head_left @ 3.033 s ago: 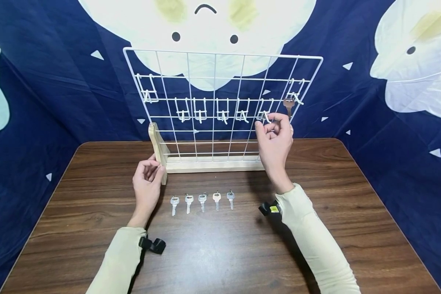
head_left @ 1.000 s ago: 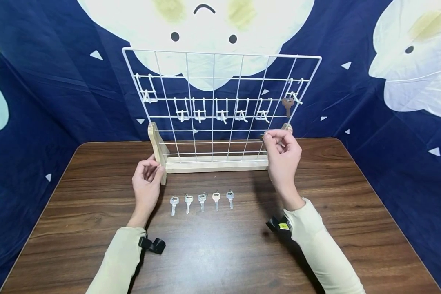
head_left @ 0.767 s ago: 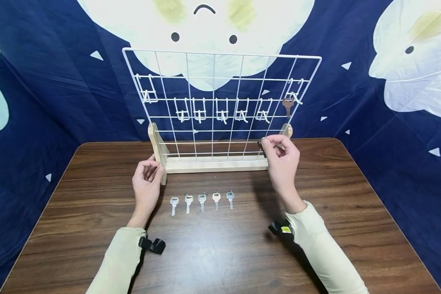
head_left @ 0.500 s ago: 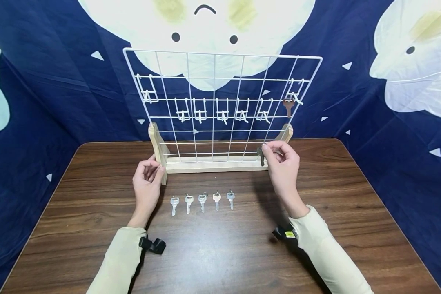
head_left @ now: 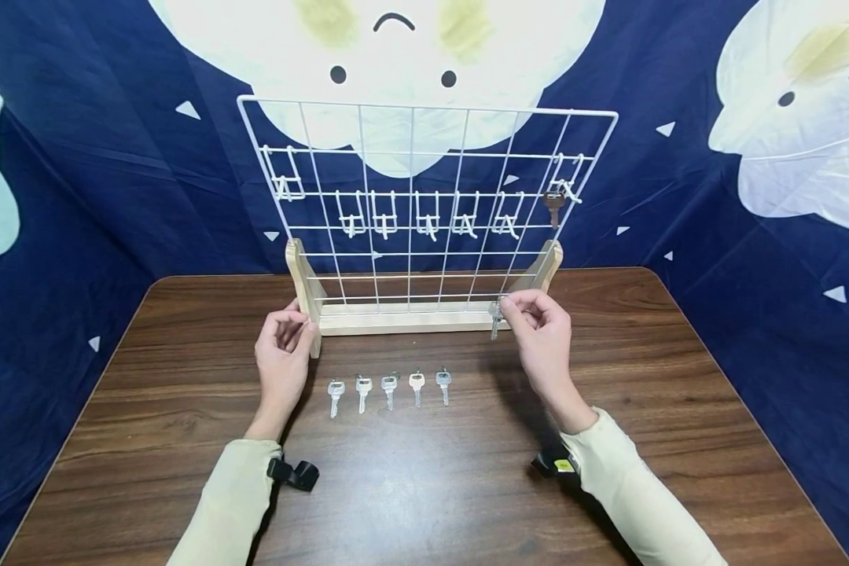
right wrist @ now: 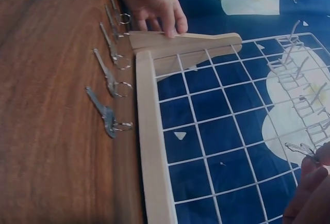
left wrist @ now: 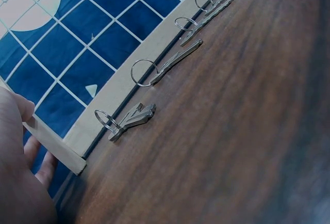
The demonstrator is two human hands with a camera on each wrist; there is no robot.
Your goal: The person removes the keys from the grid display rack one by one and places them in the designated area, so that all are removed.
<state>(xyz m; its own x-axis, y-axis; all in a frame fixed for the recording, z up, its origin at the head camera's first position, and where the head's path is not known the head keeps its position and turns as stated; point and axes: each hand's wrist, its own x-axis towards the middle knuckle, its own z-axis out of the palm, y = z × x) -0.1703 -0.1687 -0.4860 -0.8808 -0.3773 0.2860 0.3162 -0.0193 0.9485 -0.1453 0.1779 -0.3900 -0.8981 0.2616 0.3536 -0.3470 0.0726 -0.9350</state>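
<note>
My left hand (head_left: 281,365) holds the left wooden upright (head_left: 302,275) of a stand that carries a white wire grid (head_left: 412,255). Between thumb and fingertips, my right hand (head_left: 543,346) pinches a silver key (head_left: 495,318), hanging in front of the base's right end. In the right wrist view the pinched key (right wrist: 298,149) shows before the grid wires. Several silver keys (head_left: 390,391) with rings lie in a row on the table before the wooden base (head_left: 403,324). A brownish key (head_left: 554,206) hangs from the upper right hook (head_left: 566,189).
Several bare white hooks (head_left: 428,224) line the grid's middle row, and another bare hook (head_left: 283,187) sits at upper left. The right wooden upright (head_left: 550,263) rises behind my right hand. A brown wooden table (head_left: 410,487) lies under everything, with a blue cloth (head_left: 113,196) behind.
My right hand has come down from the rightmost middle-row hook to the level of the base, the pinched key coming into view. The left hand stays on the upright.
</note>
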